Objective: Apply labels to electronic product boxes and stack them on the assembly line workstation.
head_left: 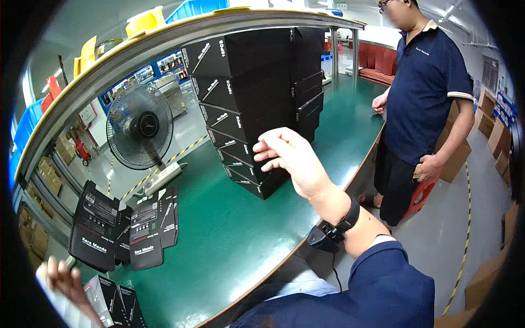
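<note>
A tall stack of black boxes (262, 93) stands on the green table, printed with white lettering. In front of its near side my right hand (287, 158) is raised, its fingers loosely bent and apart, with nothing visible in them. Whether it touches the stack I cannot tell. At the lower left edge, my left hand (63, 279) is smeared by motion, and what it holds, if anything, does not show. Right beside it are black folded boxes (128, 309). Just beyond lie flat black cartons, one on the left (95, 232) and another on the right (146, 232).
The green table (219, 240) bends along my front. A black fan (143, 128) and a white power strip (164, 177) are at its far side. A shelf rail (180, 35) with blue bins runs overhead. Another person (426, 82) stands at the right by a red stool (421, 194).
</note>
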Tool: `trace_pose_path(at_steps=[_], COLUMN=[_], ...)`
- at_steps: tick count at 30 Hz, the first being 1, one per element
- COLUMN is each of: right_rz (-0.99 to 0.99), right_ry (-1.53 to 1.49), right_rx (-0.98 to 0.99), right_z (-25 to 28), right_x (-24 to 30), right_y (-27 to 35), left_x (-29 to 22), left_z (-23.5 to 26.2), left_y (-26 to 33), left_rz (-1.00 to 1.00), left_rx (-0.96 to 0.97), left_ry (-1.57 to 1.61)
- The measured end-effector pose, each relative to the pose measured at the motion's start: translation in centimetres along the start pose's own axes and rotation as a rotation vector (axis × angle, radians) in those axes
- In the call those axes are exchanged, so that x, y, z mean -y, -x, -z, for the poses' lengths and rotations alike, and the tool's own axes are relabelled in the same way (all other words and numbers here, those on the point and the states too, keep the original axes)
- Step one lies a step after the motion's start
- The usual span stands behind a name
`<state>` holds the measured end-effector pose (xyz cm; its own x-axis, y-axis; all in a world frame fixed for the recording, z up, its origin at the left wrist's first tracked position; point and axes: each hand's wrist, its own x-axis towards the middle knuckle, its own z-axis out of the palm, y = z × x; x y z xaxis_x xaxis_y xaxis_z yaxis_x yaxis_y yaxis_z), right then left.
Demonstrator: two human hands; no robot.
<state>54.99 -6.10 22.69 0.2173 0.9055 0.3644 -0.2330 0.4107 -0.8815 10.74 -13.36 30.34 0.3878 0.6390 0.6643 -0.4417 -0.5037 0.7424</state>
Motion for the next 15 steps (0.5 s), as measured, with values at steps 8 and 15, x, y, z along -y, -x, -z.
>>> trace_pose_path(at_steps=[8,15], right_rz=[0.342,0.024], right_ry=[-0.053,0.340], right_rx=[-0.054,-0.352], right_z=[3.6,-0.1], right_x=[5.2,6.9], right_y=[-4.4,-10.5], left_x=[20.0,27.5], left_z=[-0.8,-3.9], left_y=[-23.2,-34.2], left_rz=[0.152,0.246], left_rx=[0.061,-0.425], left_ry=[0.475,-0.224])
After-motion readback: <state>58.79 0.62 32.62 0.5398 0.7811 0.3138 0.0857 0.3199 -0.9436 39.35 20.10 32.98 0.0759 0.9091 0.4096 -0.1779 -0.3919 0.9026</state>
